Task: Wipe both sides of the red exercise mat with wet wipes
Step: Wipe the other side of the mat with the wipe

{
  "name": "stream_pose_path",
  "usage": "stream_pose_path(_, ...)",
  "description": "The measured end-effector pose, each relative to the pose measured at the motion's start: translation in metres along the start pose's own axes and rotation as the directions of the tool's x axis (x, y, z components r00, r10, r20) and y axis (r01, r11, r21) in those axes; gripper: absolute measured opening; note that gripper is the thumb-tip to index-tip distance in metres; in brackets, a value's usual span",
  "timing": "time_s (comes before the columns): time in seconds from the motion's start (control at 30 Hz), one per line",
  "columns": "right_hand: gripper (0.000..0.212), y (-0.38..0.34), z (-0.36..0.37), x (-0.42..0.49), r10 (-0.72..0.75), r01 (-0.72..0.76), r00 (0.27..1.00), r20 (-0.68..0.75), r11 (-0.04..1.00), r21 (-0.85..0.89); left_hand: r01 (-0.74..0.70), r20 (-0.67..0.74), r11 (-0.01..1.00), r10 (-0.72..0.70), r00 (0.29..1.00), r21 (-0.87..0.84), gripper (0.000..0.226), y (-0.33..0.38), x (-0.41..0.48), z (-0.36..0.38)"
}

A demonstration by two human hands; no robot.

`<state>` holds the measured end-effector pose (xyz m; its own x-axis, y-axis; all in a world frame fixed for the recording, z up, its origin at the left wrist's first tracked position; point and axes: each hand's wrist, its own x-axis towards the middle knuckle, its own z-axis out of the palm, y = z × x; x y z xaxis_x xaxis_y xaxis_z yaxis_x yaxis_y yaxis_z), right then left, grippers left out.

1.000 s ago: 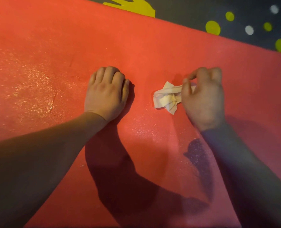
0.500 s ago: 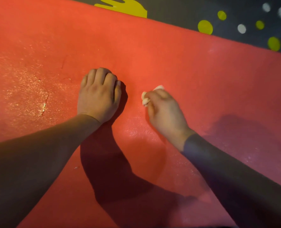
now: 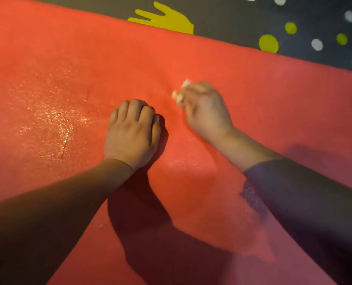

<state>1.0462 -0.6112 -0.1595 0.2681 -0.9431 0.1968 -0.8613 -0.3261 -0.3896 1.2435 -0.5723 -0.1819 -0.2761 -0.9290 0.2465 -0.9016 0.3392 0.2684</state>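
Red mat (image 3: 263,95) on dotted grey floor (image 3: 222,19); right hand (image 3: 206,112) pinches wipe (image 3: 180,93) in its grip, left hand (image 3: 132,132) curled empty.

The red mat (image 3: 253,95) you lean on looks like foam: matt, with a fine grain, but its left part shines wet and glossy. The wipe (image 3: 180,93) in your right hand (image 3: 206,112) looks soft and crumpled. The dark floor (image 3: 232,19) looks matt.
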Motion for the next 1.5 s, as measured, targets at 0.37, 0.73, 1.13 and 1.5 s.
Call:
stream_pose_path(0.37,0.036,0.011,0.016,0.062,0.136,-0.135,0.985,-0.103,0.991,0.011,0.008,0.013,1.000,-0.008,1.000,0.000,0.023,0.000,0.001,0.000)
stream_pose_path(0.73,0.035,0.057,-0.010,0.096,0.372,-0.396,0.915,-0.156,0.903,-0.168,0.001,0.067,1.000,0.000,0.998,-0.015,0.027,-0.002,0.001,-0.006)
stream_pose_path(1.13,0.033,0.047,-0.002,0.125,0.426,-0.439,0.898,-0.109,0.854,-0.279,0.022,0.071,1.000,-0.021,0.997,-0.012,0.028,-0.002,0.001,-0.007)
stream_pose_path(1.5,0.030,0.031,0.006,0.141,0.274,-0.251,0.961,0.044,0.927,-0.279,0.028,0.124,1.000,-0.028,0.992,0.005,0.029,-0.002,0.002,-0.007)
